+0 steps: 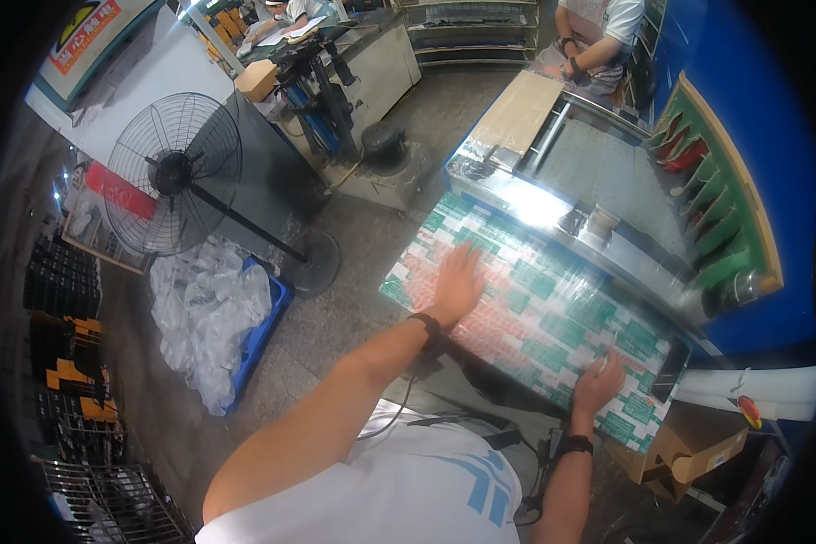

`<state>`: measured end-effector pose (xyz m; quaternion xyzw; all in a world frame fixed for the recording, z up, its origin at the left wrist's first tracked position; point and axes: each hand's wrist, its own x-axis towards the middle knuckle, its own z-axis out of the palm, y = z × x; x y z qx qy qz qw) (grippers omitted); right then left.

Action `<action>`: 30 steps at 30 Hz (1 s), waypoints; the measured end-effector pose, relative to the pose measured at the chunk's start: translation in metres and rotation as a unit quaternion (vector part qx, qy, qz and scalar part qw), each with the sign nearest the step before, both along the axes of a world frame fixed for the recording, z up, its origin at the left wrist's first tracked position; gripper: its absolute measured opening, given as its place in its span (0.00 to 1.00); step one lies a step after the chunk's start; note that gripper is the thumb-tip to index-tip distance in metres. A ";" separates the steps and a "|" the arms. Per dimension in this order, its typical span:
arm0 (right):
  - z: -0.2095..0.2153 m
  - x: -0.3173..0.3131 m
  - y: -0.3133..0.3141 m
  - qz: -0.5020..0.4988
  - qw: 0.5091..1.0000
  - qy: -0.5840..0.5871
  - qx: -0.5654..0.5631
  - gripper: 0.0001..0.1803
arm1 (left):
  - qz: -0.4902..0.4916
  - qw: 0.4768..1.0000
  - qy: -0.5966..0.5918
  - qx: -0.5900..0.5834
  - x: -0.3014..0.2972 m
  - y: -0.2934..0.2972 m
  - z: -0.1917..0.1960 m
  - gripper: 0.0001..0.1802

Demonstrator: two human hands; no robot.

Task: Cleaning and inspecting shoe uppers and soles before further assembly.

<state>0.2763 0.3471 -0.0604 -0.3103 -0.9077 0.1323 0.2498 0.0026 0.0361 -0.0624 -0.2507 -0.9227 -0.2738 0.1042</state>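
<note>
A bench top (526, 349) patterned with green, white and red printed patches under a shiny clear layer lies in front of me. My left hand (460, 286) rests on its left part, palm down and fingers stretched out, holding nothing. Over the right part, my right hand (599, 383) is closed, with the fingers curled together. Something small and thin seems to stick out at its fingertips, but its kind is too small to tell. A dark flat rectangular thing (670, 370) lies at the right end of the bench.
Beyond the bench stands a machine with a grey bed (598, 168) and a cardboard sheet (519, 111). A person (589, 45) is behind it. Left are a standing fan (172, 170) and a blue crate (261, 337) of clear plastic. An open carton (698, 444) sits lower right.
</note>
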 end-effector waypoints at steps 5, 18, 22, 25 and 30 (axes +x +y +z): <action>0.000 0.000 0.000 0.002 1.000 -0.003 -0.006 0.22 | 0.001 1.000 -0.005 -0.006 0.001 -0.002 -0.001 0.36; 0.004 -0.001 0.000 0.004 1.000 -0.011 -0.012 0.23 | -0.001 1.000 0.000 0.002 0.001 0.000 0.000 0.35; 0.005 -0.001 0.000 0.002 1.000 -0.009 -0.009 0.23 | -0.004 1.000 0.000 0.004 0.001 0.001 0.001 0.35; 0.006 0.000 -0.002 0.005 1.000 -0.004 -0.007 0.23 | 0.003 1.000 -0.009 0.000 0.002 0.001 0.002 0.35; 0.004 -0.001 -0.002 0.004 1.000 0.001 0.004 0.22 | -0.002 1.000 0.008 0.005 0.002 0.000 -0.001 0.35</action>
